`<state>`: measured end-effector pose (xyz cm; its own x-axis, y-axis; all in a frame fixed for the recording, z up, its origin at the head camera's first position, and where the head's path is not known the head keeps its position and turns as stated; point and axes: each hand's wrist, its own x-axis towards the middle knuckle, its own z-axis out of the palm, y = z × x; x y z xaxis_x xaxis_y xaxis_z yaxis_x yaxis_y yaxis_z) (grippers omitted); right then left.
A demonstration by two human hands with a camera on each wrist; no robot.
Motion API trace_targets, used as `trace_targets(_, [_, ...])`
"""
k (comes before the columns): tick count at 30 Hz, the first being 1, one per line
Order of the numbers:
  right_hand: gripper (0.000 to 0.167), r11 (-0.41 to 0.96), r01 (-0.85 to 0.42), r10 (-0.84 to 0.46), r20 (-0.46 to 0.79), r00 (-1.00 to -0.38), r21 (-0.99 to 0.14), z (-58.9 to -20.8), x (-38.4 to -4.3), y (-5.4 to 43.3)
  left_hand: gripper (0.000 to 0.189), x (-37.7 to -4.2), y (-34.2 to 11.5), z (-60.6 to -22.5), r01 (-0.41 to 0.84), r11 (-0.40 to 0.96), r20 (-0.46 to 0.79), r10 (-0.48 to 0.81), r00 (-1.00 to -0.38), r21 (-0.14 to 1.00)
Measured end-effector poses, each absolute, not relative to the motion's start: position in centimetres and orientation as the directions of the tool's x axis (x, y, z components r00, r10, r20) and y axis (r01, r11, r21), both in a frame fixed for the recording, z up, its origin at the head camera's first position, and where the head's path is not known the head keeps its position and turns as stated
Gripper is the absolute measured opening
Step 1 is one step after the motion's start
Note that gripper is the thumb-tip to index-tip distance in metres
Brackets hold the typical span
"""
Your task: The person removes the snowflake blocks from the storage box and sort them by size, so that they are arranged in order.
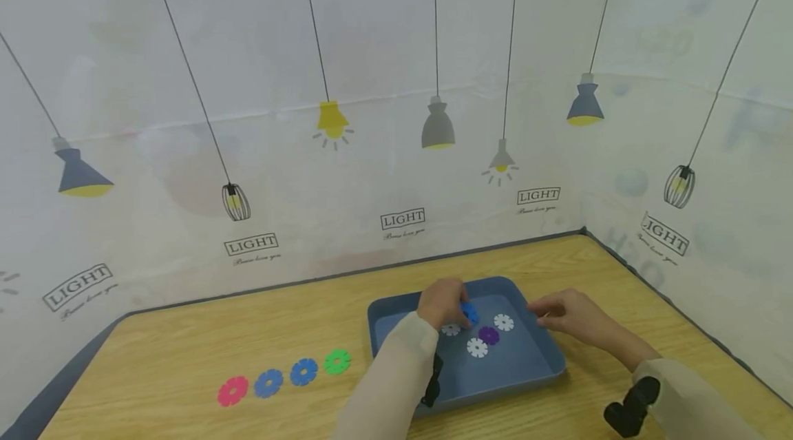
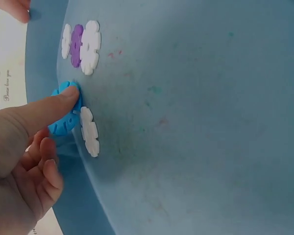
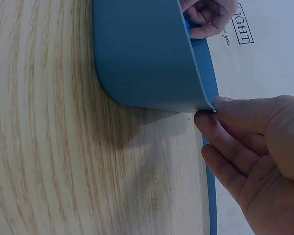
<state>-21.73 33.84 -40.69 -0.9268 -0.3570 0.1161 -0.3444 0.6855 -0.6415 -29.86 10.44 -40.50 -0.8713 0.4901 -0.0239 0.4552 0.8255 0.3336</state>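
A blue tray (image 1: 526, 371) stands on the table. My left hand (image 1: 441, 302) reaches over its far part and pinches a blue notched plastic disc (image 2: 63, 117) between thumb and fingers. A white notched disc (image 2: 89, 132) lies on the tray floor right beside the blue one. Two more white discs (image 1: 477, 348) (image 1: 504, 322) and a purple disc (image 1: 489, 336) lie close by in the tray. My right hand (image 1: 573, 316) is at the tray's right side, its thumb and forefinger pinching the rim (image 3: 208, 100) near a corner.
Left of the tray, a row of notched discs lies on the wooden table (image 1: 167, 343): pink (image 1: 233, 391), two blue (image 1: 269, 383) (image 1: 303, 372) and green (image 1: 337, 361). A wall covering (image 1: 347, 185) printed with lamps rises behind the table and along its right side.
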Motion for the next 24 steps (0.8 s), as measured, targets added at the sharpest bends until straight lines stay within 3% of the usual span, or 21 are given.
trace_targets(8, [0.029, 0.667, -0.307, -0.348, 0.08, -0.934, -0.679, -40.8, -21.8, 33.5, 0.018, -29.5, 9.5, -39.9, 0.456, 0.772, -0.002, 0.51, -0.86, 0.443])
trace_targets(14, [0.03, 0.682, -0.305, -0.343, 0.078, -0.936, -0.664, -40.9, -22.0, 33.5, 0.015, -28.9, 7.9, -38.6, 0.507, 0.674, 0.04, 0.58, -0.814, 0.538])
trace_targets(19, [0.031, 0.687, -0.319, -0.349, 0.089, -0.933, -0.652, -40.8, -21.9, 33.5, 0.015, -28.1, 4.5, -36.2, 0.556, 0.587, 0.101, 0.628, -0.771, 0.588])
trace_targets(24, [0.032, 0.693, -0.314, -0.344, 0.085, -0.935, -0.649, -40.7, -21.8, 33.7, 0.015, -27.3, -0.5, -34.4, 0.553, 0.569, 0.135, 0.613, -0.778, 0.609])
